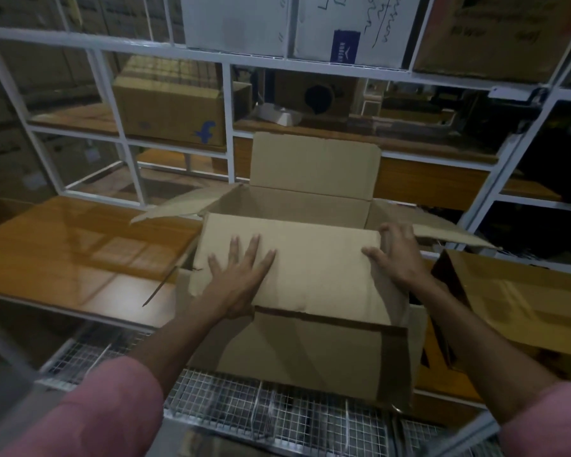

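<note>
One open cardboard box (297, 351) on the wooden shelf (80, 252), four flaps. Far one's upright, two sides splayed, near flap (310, 268) folded over the box. Both hands press flat on it, gripping nothing: left hand (241, 275) toward the box's left, right hand (396, 255) at its right corner.

Head view looks forward, down; close over box (314, 278); shelving (228, 127) beyond

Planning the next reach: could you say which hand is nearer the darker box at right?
Right. The right hand rests on the flap beside the darker box; the left hand lies farther left.
</note>
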`<control>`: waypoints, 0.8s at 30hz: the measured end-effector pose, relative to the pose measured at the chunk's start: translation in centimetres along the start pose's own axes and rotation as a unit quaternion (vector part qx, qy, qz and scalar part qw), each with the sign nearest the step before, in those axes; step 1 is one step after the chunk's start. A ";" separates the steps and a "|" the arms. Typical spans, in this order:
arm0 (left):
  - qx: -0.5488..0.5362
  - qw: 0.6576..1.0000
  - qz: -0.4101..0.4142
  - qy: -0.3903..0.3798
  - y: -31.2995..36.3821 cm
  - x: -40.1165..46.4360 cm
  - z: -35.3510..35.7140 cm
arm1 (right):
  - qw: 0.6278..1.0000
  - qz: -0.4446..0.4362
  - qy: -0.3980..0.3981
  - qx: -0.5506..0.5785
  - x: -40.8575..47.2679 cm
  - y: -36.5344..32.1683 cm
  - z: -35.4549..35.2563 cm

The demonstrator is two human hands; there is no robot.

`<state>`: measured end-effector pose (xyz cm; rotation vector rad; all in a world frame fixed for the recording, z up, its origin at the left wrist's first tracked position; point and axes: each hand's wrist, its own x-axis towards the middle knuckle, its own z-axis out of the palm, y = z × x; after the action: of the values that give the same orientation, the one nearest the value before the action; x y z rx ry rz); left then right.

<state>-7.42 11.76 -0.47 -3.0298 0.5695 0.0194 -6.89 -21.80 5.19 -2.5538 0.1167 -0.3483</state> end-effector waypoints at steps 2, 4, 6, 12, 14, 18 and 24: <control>0.001 1.000 0.003 -0.029 -0.1 -0.6 1.1 | 0.999 0.008 -0.030 -0.025 -1.1 0.8 1.7; 0.011 0.999 0.016 -0.041 0.1 -1.2 1.5 | 0.995 0.018 -0.074 -0.066 -2.2 1.9 3.7; 0.011 0.998 0.027 -0.051 0.3 -1.6 1.3 | 0.988 0.020 -0.103 -0.112 -3.0 2.9 5.4; -0.023 0.999 0.009 -0.040 1.4 -2.3 0.0 | 0.984 -0.027 -0.130 -0.119 -4.0 1.1 5.0; -0.033 0.999 0.002 -0.023 1.8 -2.5 -0.6 | 0.979 -0.040 -0.162 -0.116 -4.1 0.2 4.4; -0.057 0.998 -0.027 -0.013 2.6 -2.7 -3.1 | 0.964 -0.056 -0.229 -0.126 -3.9 -1.4 3.0; -0.057 0.993 -0.104 -0.001 4.0 -1.1 -5.0 | 0.964 -0.122 -0.187 -0.147 -5.2 -2.8 0.4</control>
<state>-9.91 8.16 4.32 -3.1833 0.2572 0.0465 -11.74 -18.44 5.17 -2.8842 -0.3113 0.0740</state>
